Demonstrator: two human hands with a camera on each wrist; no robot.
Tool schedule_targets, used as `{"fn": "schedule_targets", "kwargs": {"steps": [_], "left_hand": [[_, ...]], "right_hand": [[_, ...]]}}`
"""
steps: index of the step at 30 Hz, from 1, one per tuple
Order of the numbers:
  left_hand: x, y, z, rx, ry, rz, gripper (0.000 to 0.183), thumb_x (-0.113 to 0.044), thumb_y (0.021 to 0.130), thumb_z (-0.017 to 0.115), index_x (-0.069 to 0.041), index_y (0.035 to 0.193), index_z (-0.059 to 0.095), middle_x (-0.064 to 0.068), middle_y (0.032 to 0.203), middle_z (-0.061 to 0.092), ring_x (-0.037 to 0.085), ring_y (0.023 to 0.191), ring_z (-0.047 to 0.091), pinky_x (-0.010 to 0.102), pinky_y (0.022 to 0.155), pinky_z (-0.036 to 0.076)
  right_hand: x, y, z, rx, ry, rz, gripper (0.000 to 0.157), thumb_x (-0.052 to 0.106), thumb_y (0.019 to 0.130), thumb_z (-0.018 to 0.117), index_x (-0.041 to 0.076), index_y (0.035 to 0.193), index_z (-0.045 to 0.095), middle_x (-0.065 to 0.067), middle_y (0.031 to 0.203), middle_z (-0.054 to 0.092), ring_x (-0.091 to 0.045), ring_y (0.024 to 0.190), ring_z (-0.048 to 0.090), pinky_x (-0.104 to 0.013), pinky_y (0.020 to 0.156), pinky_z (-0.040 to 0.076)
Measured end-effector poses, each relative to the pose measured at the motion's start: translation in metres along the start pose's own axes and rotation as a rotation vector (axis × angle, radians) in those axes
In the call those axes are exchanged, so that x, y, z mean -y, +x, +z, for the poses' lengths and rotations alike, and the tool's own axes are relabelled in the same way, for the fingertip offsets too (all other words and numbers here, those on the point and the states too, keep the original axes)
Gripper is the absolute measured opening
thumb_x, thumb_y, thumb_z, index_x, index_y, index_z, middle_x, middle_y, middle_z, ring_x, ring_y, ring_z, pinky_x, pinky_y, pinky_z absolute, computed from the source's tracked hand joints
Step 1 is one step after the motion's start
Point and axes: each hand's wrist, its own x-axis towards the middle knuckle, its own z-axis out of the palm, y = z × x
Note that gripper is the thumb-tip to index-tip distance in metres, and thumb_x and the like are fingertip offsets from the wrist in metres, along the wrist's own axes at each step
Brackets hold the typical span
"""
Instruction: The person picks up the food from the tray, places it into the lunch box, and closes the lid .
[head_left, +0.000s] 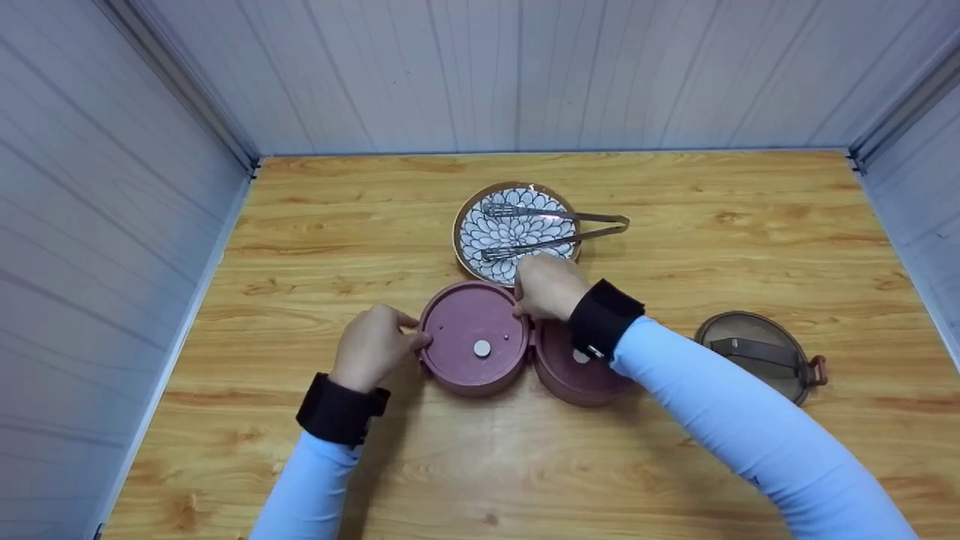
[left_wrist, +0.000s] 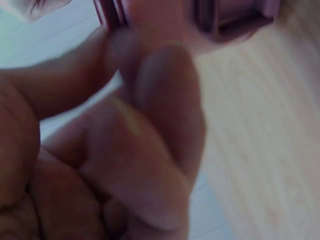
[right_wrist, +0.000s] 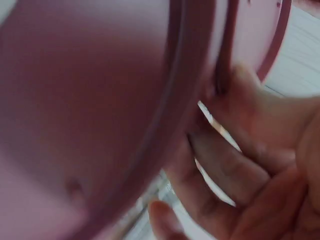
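Note:
Two round mauve lunch boxes stand side by side on the table. The left lunch box (head_left: 469, 322) has a flat top with a pale round button. My left hand (head_left: 371, 349) pinches its left rim between thumb and fingers. On the opposite side, my right hand (head_left: 551, 289) pinches the rim where the boxes meet. The second lunch box (head_left: 581, 386) is partly covered by my right hand and wrist. A side clip (left_wrist: 235, 22) shows in the left wrist view. Whether the fingers hold a lid or the box wall, I cannot tell.
Behind the boxes, a brown-rimmed plate (head_left: 462, 251) with a petal pattern carries metal tongs (head_left: 600, 218). A dark see-through round lid (head_left: 750, 330) with a handle and a mauve clip lies at the right, near my right forearm. Pale walls bound the wooden table (head_left: 322, 225).

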Motion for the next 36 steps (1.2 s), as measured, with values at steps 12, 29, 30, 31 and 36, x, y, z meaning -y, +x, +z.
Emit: {"fn": "schedule_targets", "kwargs": {"steps": [12, 29, 30, 31, 36], "left_hand": [[-0.024, 0.005, 0.009, 0.299, 0.177, 0.35, 0.143, -0.055, 0.055, 0.092, 0.0, 0.157, 0.006, 0.027, 0.16, -0.002, 0.043, 0.147, 0.001, 0.051, 0.116, 0.012], [-0.032, 0.013, 0.013, 0.357, 0.26, 0.344, 0.151, -0.059, 0.05, 0.093, 0.0, 0.157, 0.004, 0.029, 0.158, -0.003, 0.05, 0.144, 0.006, 0.052, 0.114, 0.022], [-0.031, 0.013, 0.014, 0.355, 0.248, 0.345, 0.15, -0.059, 0.051, 0.093, 0.0, 0.157, 0.004, 0.028, 0.159, -0.004, 0.049, 0.144, 0.005, 0.052, 0.114, 0.022], [-0.029, 0.013, 0.014, 0.353, 0.234, 0.345, 0.149, -0.058, 0.051, 0.093, -0.001, 0.157, 0.004, 0.028, 0.159, -0.004, 0.049, 0.145, 0.004, 0.052, 0.114, 0.021], [-0.021, 0.013, 0.02, 0.344, 0.175, 0.343, 0.147, -0.056, 0.052, 0.093, -0.002, 0.157, 0.006, 0.025, 0.16, -0.007, 0.045, 0.146, 0.001, 0.049, 0.116, 0.019]], "right_hand": [[0.009, -0.013, 0.011, 0.135, -0.142, -0.377, 0.12, 0.051, 0.066, 0.088, -0.003, 0.153, 0.026, -0.017, 0.159, 0.026, -0.03, 0.143, 0.031, -0.041, 0.114, 0.029], [0.013, -0.007, 0.013, 0.217, -0.16, -0.313, 0.124, 0.05, 0.063, 0.087, -0.004, 0.154, 0.021, -0.023, 0.159, 0.02, -0.037, 0.137, 0.039, -0.043, 0.111, 0.034], [0.013, -0.007, 0.013, 0.219, -0.157, -0.305, 0.124, 0.049, 0.063, 0.087, -0.004, 0.154, 0.02, -0.023, 0.159, 0.02, -0.037, 0.136, 0.039, -0.043, 0.111, 0.034], [0.014, -0.007, 0.014, 0.22, -0.156, -0.295, 0.124, 0.048, 0.064, 0.087, -0.003, 0.154, 0.02, -0.023, 0.159, 0.02, -0.037, 0.136, 0.04, -0.043, 0.111, 0.034], [0.017, -0.006, 0.018, 0.186, -0.156, -0.261, 0.122, 0.044, 0.062, 0.09, -0.002, 0.154, 0.023, -0.024, 0.155, 0.03, -0.038, 0.13, 0.047, -0.045, 0.106, 0.04]]}}
